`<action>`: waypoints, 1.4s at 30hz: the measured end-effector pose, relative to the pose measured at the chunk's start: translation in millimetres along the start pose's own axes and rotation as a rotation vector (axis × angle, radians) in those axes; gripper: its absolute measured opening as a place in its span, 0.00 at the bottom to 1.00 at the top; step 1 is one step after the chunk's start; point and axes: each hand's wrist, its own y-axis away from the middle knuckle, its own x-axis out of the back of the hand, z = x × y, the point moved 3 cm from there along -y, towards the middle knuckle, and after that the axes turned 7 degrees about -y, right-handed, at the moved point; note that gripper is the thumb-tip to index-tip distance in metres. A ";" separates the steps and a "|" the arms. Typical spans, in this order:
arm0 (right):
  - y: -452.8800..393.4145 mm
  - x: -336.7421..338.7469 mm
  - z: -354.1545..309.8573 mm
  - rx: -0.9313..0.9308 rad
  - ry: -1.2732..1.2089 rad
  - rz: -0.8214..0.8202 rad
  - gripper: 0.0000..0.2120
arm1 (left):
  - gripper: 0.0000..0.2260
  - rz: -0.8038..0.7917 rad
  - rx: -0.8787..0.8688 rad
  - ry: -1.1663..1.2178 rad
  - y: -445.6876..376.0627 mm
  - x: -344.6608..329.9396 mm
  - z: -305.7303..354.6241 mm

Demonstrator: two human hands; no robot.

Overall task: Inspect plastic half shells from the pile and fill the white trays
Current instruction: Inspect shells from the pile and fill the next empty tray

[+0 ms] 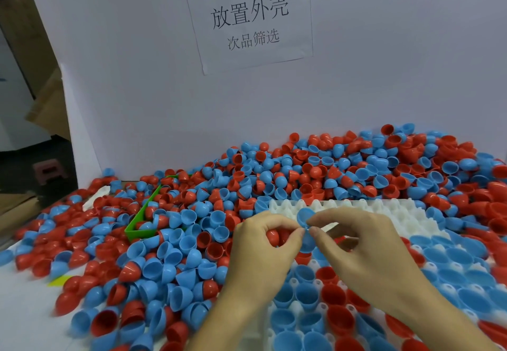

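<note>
White partition boards [384, 76] back the bench [24, 312], with a paper sign [249, 18] of printed Chinese characters taped high above the grip. Both bare hands meet over a white tray [356, 210]. The left hand [260, 257] is curled closed on a red half shell [273, 236], tucked against its palm. The right hand [367, 252] pinches a blue half shell [305, 217] between thumb and forefinger, and the left hand's fingertips touch this shell too. Directly below the grip, tray pockets hold seated blue and red shells, open sides up; the pockets just beyond the grip are bare. A deep pile of loose shells [329, 166] spreads behind and to the left of the grip. A green bin [138, 221] sits half buried in it, left of the grip.
</note>
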 end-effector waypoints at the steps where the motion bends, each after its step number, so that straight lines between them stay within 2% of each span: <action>1: 0.7 0.8 -1.5 0.030 0.059 -0.013 0.04 | 0.06 0.017 -0.019 -0.018 -0.1 0.5 0.5; 6: 1.5 4.3 -2.3 0.076 0.290 -0.091 0.06 | 0.06 -0.057 -0.060 -0.032 1.1 -3.4 0.3; 10: -1.3 5.1 0.1 0.093 0.363 -0.064 0.04 | 0.07 -0.086 -0.066 0.001 -0.7 -3.0 0.5; 16: -18.1 20.7 3.3 0.009 0.362 -0.012 0.05 | 0.15 0.203 0.275 0.278 -18.3 29.1 -32.3; 20: -50.8 15.5 -3.2 -0.017 0.425 -0.154 0.02 | 0.18 0.313 0.393 0.355 -20.4 34.5 -48.7; 26: -105.3 -32.7 0.9 -0.017 0.637 -0.383 0.05 | 0.18 0.302 0.404 0.342 -21.8 30.8 -55.1; 30: -120.9 -64.0 21.9 -0.063 0.849 -0.534 0.09 | 0.16 0.263 0.405 0.339 -22.9 26.8 -58.8; 33: -123.6 -77.5 35.7 -0.129 0.906 -0.652 0.09 | 0.14 0.225 0.361 0.332 -24.2 23.6 -59.6; 36: -127.2 -85.4 39.0 -0.109 0.992 -0.679 0.06 | 0.14 0.211 0.318 0.308 -26.1 21.9 -59.8; 39: -128.7 -90.4 39.9 -0.101 1.042 -0.684 0.16 | 0.13 0.210 0.284 0.260 -24.9 21.1 -58.5; 42: -128.5 -94.0 42.0 -0.096 1.062 -0.714 0.19 | 0.12 0.203 0.247 0.207 -23.9 21.2 -56.9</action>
